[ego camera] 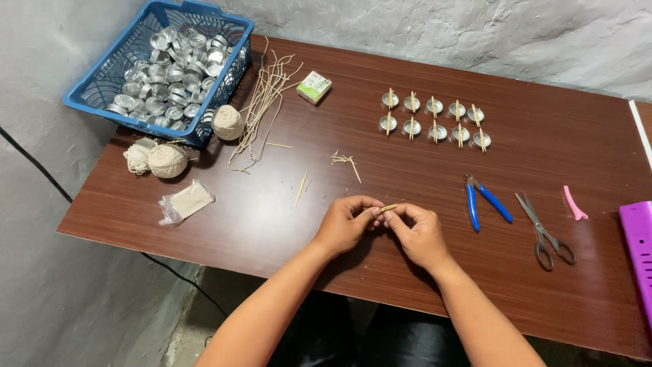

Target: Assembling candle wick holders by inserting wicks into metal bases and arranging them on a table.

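Note:
My left hand (348,223) and my right hand (420,234) meet over the front middle of the brown table (285,217). Together their fingertips pinch a short pale stick (388,207); whether a small cup sits between the fingers is hidden. Farther back stand two rows of small metal cups (435,119), each with a thin stick laid across it. A few loose sticks (346,161) lie just beyond my hands.
A blue basket (102,81) of metal cups sits at the back left, with balls of twine (168,160), wick strands (261,102) and a small box (314,87) nearby. Blue pliers (485,200), scissors (543,231), a pink clip (574,204) and a purple tray (638,251) lie right.

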